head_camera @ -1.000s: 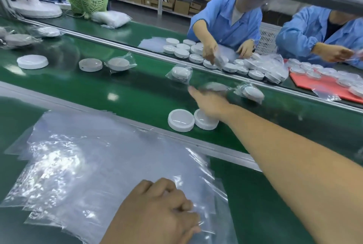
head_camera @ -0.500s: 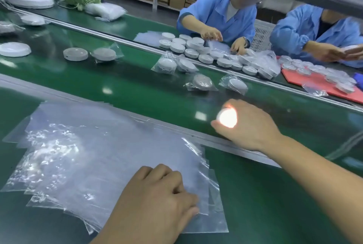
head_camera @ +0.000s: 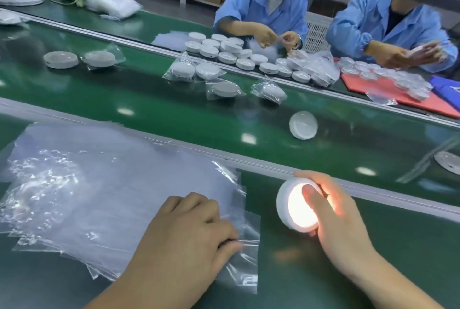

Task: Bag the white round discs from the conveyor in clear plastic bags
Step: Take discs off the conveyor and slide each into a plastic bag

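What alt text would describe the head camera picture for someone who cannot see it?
A person's right hand holds a glowing white round disc beside a stack of clear plastic bags, which the left hand pinches. More discs, some bagged, lie on the green conveyor.

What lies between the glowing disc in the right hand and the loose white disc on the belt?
In the head view, only the grey rail and bare green belt separate the glowing disc from the loose white disc.

Conveyor (head_camera: 174, 114) carries bagged discs (head_camera: 183, 71) and loose discs (head_camera: 303, 125); bench (head_camera: 323, 271) holds clear bags (head_camera: 99, 184).
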### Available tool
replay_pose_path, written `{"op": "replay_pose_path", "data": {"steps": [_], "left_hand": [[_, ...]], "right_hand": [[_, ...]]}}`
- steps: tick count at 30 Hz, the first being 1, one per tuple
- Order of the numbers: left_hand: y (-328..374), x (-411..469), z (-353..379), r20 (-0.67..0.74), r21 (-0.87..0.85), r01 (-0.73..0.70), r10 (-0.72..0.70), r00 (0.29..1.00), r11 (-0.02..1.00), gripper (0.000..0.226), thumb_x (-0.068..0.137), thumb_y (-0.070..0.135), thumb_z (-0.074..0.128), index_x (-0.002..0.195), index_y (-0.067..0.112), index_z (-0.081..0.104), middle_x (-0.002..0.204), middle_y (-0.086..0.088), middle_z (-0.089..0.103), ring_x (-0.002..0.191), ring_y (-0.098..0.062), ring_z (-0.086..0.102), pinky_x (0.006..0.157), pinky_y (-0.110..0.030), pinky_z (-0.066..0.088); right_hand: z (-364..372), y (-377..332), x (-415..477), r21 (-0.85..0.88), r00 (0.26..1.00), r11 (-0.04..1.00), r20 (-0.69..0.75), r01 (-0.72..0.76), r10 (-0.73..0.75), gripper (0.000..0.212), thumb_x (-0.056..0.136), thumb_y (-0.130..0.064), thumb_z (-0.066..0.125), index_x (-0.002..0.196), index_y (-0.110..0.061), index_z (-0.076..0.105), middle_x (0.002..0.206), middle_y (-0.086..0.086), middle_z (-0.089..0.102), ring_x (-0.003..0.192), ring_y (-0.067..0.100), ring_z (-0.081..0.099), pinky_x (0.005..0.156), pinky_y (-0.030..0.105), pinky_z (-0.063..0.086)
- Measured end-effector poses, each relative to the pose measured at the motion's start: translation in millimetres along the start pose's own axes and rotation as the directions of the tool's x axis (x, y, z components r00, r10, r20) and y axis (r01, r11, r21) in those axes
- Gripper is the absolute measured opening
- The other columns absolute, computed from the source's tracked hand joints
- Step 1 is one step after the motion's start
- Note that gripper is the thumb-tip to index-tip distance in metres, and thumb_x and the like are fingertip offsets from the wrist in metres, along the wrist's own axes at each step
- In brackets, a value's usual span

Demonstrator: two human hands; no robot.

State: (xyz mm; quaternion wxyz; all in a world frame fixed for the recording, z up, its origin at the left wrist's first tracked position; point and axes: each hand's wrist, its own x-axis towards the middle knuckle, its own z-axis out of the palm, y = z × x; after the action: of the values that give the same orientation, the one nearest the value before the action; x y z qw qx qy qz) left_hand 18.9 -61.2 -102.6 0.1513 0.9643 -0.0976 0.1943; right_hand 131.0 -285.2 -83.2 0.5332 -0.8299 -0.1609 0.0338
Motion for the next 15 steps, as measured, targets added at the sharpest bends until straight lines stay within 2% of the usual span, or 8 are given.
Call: {"op": "replay_pose_path", "data": {"steps": [3, 4, 6, 7, 9, 11, 13, 15], "left_hand": [[2.0, -0.3, -1.7, 0.037, -0.007, -0.029, 0.029, 0.999, 1.000, 0.020, 0.080, 0.052, 0.053, 0.072, 0.044, 0.070, 0.077, 0.028, 0.060, 0.087, -0.008, 0.058, 0.077, -0.031, 0.049], [1.5, -2.0, -2.9, 0.042, -0.025, -0.030, 0.031, 0.999, 0.999, 0.017, 0.077, 0.049, 0.054, 0.072, 0.043, 0.069, 0.080, 0.030, 0.062, 0.088, -0.008, 0.058, 0.078, -0.031, 0.047], [0.0, -4.7, -5.3, 0.054, -0.067, -0.024, 0.028, 0.998, 0.997, 0.013, 0.073, 0.050, 0.057, 0.073, 0.042, 0.067, 0.081, 0.031, 0.063, 0.086, -0.006, 0.057, 0.077, -0.030, 0.048], [-0.6, -5.2, -6.5, 0.068, -0.077, -0.025, 0.030, 0.997, 0.997, 0.015, 0.074, 0.054, 0.058, 0.075, 0.044, 0.068, 0.081, 0.030, 0.063, 0.085, -0.005, 0.057, 0.074, -0.028, 0.049], [-1.0, -4.9, -7.6, 0.095, -0.096, -0.038, 0.048, 0.994, 0.995, 0.020, 0.079, 0.061, 0.056, 0.079, 0.048, 0.071, 0.081, 0.029, 0.061, 0.085, -0.002, 0.059, 0.070, -0.025, 0.050], [-1.9, -5.4, -8.3, 0.108, -0.122, -0.056, 0.069, 0.992, 0.991, 0.021, 0.081, 0.060, 0.054, 0.078, 0.050, 0.073, 0.082, 0.031, 0.063, 0.084, -0.001, 0.061, 0.067, -0.025, 0.052], [-3.8, -6.5, -10.7, 0.123, -0.118, -0.047, 0.062, 0.990, 0.992, 0.020, 0.080, 0.056, 0.055, 0.073, 0.048, 0.072, 0.087, 0.035, 0.066, 0.085, 0.001, 0.060, 0.068, -0.024, 0.051], [-5.5, -7.4, -14.4, 0.128, -0.126, -0.009, 0.025, 0.991, 0.992, 0.013, 0.075, 0.050, 0.059, 0.068, 0.042, 0.067, 0.089, 0.037, 0.066, 0.087, 0.004, 0.059, 0.074, -0.020, 0.047]], "right_hand": [[3.1, 0.0, 0.0, 0.109, 0.999, 0.994, -0.042, -0.020, 0.024, 0.024, 0.082, -0.057, 0.056, 0.103, -0.054, 0.069, 0.096, -0.020, 0.071, 0.065, 0.006, 0.066, 0.055, 0.020, 0.053], [2.8, 0.7, 0.0, 0.138, 0.999, 0.990, -0.044, -0.023, 0.029, 0.028, 0.079, -0.060, 0.057, 0.104, -0.054, 0.069, 0.098, -0.020, 0.072, 0.069, 0.008, 0.068, 0.060, 0.023, 0.055], [1.8, 4.3, -0.8, 0.163, 0.998, 0.986, -0.047, -0.035, 0.043, 0.038, 0.074, -0.065, 0.057, 0.109, -0.055, 0.068, 0.107, -0.021, 0.072, 0.091, 0.007, 0.071, 0.080, 0.036, 0.059], [2.0, 6.2, -1.5, 0.168, 0.997, 0.985, -0.051, -0.041, 0.050, 0.041, 0.072, -0.065, 0.058, 0.111, -0.056, 0.067, 0.111, -0.020, 0.072, 0.101, 0.008, 0.069, 0.091, 0.043, 0.057], [2.4, 9.0, -3.8, 0.187, 0.996, 0.981, -0.061, -0.049, 0.062, 0.041, 0.072, -0.063, 0.060, 0.112, -0.056, 0.067, 0.114, -0.018, 0.072, 0.109, 0.010, 0.068, 0.100, 0.051, 0.054], [3.1, 9.6, -6.1, 0.222, 0.994, 0.973, -0.078, -0.057, 0.076, 0.039, 0.073, -0.058, 0.063, 0.111, -0.054, 0.070, 0.113, -0.016, 0.073, 0.108, 0.014, 0.070, 0.096, 0.051, 0.056], [4.4, 7.4, -7.8, 0.322, 0.990, 0.942, -0.064, -0.097, 0.124, 0.031, 0.081, -0.045, 0.066, 0.111, -0.047, 0.074, 0.111, -0.009, 0.074, 0.103, 0.021, 0.072, 0.078, 0.045, 0.062], [5.2, 2.6, -9.3, 0.435, 0.982, 0.885, -0.014, -0.165, 0.190, 0.025, 0.087, -0.038, 0.076, 0.112, -0.035, 0.077, 0.112, 0.001, 0.075, 0.094, 0.027, 0.074, 0.065, 0.038, 0.061]]}}
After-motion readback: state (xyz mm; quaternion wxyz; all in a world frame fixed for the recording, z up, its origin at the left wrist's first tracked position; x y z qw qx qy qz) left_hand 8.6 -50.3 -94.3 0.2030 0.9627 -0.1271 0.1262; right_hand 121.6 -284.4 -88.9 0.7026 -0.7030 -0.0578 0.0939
